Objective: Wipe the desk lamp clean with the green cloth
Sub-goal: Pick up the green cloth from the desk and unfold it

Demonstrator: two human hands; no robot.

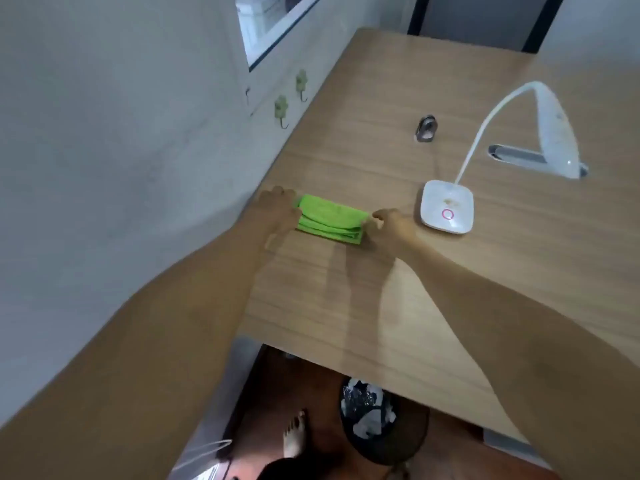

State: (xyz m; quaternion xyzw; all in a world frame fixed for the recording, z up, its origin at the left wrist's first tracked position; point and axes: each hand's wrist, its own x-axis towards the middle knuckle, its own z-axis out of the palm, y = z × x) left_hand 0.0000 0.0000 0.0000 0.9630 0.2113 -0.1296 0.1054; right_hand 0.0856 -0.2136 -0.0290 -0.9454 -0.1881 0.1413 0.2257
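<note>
A folded green cloth [330, 219] lies on the wooden desk [381, 289] near the wall. My left hand [278, 209] rests at the cloth's left end, fingers on it. At the cloth's right end, my right hand [393, 225] pinches the folded edge. To the right stands a white desk lamp: its square base [446, 206] has a pink ring button, a thin neck curves up from it, and the long head [556, 129] hangs over the desk. Neither hand touches the lamp.
A small dark metal ring-shaped object [426, 128] sits on the desk behind the cloth. A slot [516, 155] is cut into the desk under the lamp head. The wall at left carries green hooks [282, 109]. Below the desk edge is a bin [370, 410].
</note>
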